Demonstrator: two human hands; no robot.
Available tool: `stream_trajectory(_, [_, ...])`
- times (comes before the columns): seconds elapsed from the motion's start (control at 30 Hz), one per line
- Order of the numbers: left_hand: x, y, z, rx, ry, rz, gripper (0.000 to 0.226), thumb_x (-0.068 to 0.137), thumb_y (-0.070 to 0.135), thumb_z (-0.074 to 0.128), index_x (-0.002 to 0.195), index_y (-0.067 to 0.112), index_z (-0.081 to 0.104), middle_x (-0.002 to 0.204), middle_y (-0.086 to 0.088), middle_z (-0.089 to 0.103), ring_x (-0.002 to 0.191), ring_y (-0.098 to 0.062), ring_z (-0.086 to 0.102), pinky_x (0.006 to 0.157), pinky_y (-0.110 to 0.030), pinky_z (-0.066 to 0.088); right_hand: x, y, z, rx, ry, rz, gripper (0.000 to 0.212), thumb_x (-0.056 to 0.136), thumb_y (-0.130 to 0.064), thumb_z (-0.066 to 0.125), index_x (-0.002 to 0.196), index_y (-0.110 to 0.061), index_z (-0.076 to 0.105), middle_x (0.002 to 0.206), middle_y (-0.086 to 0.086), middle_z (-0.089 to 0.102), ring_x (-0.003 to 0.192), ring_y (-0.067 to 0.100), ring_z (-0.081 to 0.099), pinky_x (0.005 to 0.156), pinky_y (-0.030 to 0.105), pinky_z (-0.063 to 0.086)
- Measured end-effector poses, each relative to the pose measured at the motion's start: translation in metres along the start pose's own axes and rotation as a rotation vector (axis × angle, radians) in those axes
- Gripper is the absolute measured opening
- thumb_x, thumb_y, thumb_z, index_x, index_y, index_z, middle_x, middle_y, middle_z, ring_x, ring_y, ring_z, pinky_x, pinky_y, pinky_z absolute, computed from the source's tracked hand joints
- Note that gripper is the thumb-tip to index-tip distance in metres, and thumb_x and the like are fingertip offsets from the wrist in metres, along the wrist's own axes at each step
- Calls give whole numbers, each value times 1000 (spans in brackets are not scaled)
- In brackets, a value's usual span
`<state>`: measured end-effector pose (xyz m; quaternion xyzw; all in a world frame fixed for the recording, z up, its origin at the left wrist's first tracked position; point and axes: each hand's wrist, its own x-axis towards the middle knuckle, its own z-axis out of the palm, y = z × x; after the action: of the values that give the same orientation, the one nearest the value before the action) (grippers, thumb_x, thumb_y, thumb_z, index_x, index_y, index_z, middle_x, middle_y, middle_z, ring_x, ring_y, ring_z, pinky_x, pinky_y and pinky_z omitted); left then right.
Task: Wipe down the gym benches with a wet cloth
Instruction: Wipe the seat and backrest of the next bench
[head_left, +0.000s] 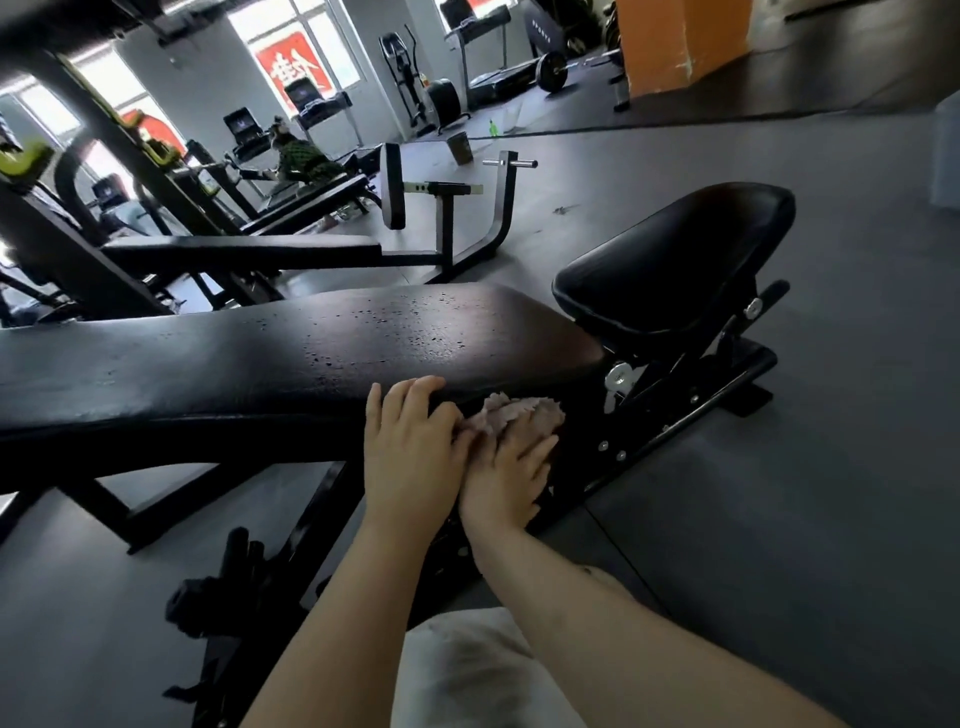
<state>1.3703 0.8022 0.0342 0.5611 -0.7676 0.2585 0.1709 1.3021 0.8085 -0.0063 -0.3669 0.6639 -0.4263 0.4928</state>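
Near edge of the bench: both hands work side by side at the side of the long back pad (291, 338), close to where it meets the seat pad (675, 254).
Left hand: the left hand (410, 457) lies with fingers curled over the pad's upper edge, gripping it; it looks to be steadying the pad rather than wiping.
Right hand: the right hand (506, 486) lies with fingers spread and fairly straight, pressing the cloth against the dark side of the pad just below the edge.
Cloth: the pale, bunched cloth (519, 415) sits under and beyond the right fingers, touching the bench side near the metal hinge (618, 376).
Bench top: beads of water show on the back pad's surface, so the top appears already wetted.
Doing it well: keep the palm flat so the cloth stays spread; run along the side in one long pass, then fold to a clean face.
Watch for: the hinge bolts and frame (691, 400) could snag the cloth.
Left to do, likely: the seat pad and the bench behind (244, 252).
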Motion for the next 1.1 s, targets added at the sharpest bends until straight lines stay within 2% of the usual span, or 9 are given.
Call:
stream_trajectory(0.2, [8, -10, -5, -38, -15, 61, 24, 76, 33, 51, 77, 13, 65, 99, -7, 65, 89, -31, 60, 87, -37, 36, 14, -11, 35, 749, 105, -112, 59, 98, -37, 37, 148, -23, 11, 147, 12, 32, 129, 23, 39, 112, 41, 27])
stream_trajectory(0.3, [11, -12, -8, -41, -33, 71, 26, 76, 32, 49, 75, 14, 67, 95, -5, 68, 88, -31, 62, 84, -33, 34, 18, -19, 44, 825, 176, -124, 77, 91, -43, 45, 149, -18, 0, 136, 10, 39, 119, 21, 46, 107, 36, 35])
stream_trajectory(0.43, [12, -10, -14, -8, -37, 110, 28, 76, 33, 47, 75, 14, 68, 94, -4, 68, 86, -31, 63, 84, -33, 32, 23, -23, 40, 871, 264, -210, 68, 95, -34, 44, 145, -28, -1, 143, 10, 33, 127, 16, 41, 109, 32, 32])
stream_trajectory(0.53, [13, -4, -13, 28, -33, 136, 27, 77, 32, 49, 77, 13, 69, 93, -4, 68, 85, -30, 62, 86, -35, 33, 33, -20, 34, 814, 262, -185, 71, 99, -26, 44, 150, -11, -2, 154, 10, 16, 141, 20, 25, 116, 38, 21])
stream_trajectory(0.63, [14, 4, -6, 71, -45, 176, 17, 73, 26, 67, 84, 12, 67, 98, -5, 66, 90, -29, 60, 91, -38, 33, 37, -1, 18, 756, 157, -217, 70, 98, -32, 43, 152, -17, 1, 156, 0, 11, 142, 10, 17, 111, 14, 13])
stream_trajectory(0.77, [20, 19, 4, 120, -124, 211, 40, 59, 20, 85, 93, 12, 66, 104, -7, 64, 94, -31, 60, 94, -38, 31, 54, 29, -1, 625, 121, -333, 67, 99, -18, 43, 150, -15, 1, 155, 2, 11, 140, 2, 9, 96, -6, 4])
stream_trajectory(0.83, [24, 26, 10, 136, -164, 224, 48, 55, 19, 87, 98, 13, 65, 107, -6, 63, 96, -29, 60, 95, -37, 31, 67, 36, -7, 609, 96, -400, 66, 100, -8, 39, 147, -13, -7, 150, -6, 7, 134, -17, 9, 99, -4, 9])
stream_trajectory(0.97, [33, 35, 18, 159, -219, 271, 66, 51, 23, 89, 112, 15, 65, 111, -7, 63, 99, -29, 61, 98, -40, 33, 84, 47, -18, 554, 72, -465, 63, 99, -6, 37, 141, -22, -8, 148, -14, 4, 138, -9, 9, 108, 4, 11])
stream_trajectory(1.1, [43, 41, 24, 180, -249, 363, 71, 49, 26, 90, 115, 18, 66, 113, -8, 65, 99, -28, 63, 95, -46, 45, 119, 68, -48, 289, 107, -588, 63, 97, -7, 41, 144, -22, 1, 158, 10, -3, 136, -16, 0, 106, 1, 9])
